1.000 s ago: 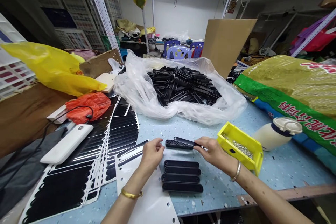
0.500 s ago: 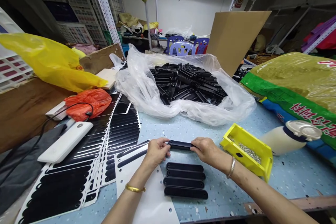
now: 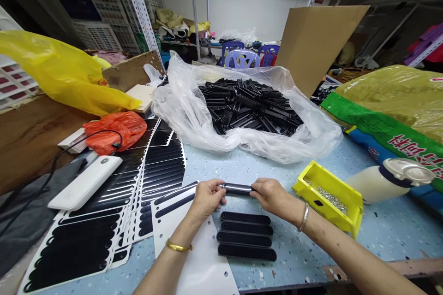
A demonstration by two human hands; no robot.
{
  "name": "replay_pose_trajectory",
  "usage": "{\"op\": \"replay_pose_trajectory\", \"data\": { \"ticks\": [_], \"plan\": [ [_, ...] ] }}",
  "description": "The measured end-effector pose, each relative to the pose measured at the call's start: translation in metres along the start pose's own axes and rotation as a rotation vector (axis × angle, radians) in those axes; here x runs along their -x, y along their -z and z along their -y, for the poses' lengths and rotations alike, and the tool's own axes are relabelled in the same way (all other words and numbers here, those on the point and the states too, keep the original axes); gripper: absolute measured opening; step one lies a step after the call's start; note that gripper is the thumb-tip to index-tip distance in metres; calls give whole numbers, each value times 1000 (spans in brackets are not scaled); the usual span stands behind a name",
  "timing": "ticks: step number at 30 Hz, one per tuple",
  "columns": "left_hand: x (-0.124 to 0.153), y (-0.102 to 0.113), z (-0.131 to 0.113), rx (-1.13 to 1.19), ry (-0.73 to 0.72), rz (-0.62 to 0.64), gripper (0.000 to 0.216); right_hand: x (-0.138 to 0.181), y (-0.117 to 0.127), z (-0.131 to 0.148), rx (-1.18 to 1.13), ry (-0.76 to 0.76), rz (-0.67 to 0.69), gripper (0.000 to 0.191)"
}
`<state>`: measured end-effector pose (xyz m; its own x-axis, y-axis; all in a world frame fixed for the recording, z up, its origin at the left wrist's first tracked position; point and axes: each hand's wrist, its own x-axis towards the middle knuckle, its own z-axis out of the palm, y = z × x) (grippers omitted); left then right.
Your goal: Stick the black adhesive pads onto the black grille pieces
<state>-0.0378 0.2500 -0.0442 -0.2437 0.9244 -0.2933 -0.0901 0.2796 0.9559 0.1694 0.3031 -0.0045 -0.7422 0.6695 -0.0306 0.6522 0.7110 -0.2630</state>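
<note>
1. Bar (image 3: 238,188), black with a glossy upper face, spans the gap between the left hand (image 3: 207,198) and the right hand (image 3: 272,196).
2. The left hand pinches one end between thumb and bent fingers; the right hand grips the opposite end with its fingers curled. What the hidden fingertips do underneath cannot be told.
3. The step looks like aligning or pressing along the bar's length, so both hands should bear evenly; a stronger pull from either would probably twist it.
4. Whether the bar touches the table (image 3: 294,262) or hangs just above it is unclear; resting it there would likely give firmer backing.
5. Checking both ends by eye before pressing hard seems wise, then working from one hand toward the other.
6. Four black bars (image 3: 244,239) lie side by side on the near side of the hands; keeping the knuckles high should avoid nudging that row.
7. A white sheet (image 3: 204,262) lies partly beneath the left forearm (image 3: 173,258), best not dragged; to the right of the right hand, a yellow bin (image 3: 320,200) calls for a careful elbow.
</note>
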Motion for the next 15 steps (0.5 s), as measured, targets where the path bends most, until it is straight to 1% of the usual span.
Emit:
{"op": "replay_pose_trajectory", "data": {
  "ticks": [6, 15],
  "plan": [
    [2, -1, -6, 12, 30, -3, 22, -2, -4, -3, 16, 1, 18, 13],
    [2, -1, -4, 13, 42, -4, 21, -1, -3, -2, 20, -9, 32, 15]
  ]
}}
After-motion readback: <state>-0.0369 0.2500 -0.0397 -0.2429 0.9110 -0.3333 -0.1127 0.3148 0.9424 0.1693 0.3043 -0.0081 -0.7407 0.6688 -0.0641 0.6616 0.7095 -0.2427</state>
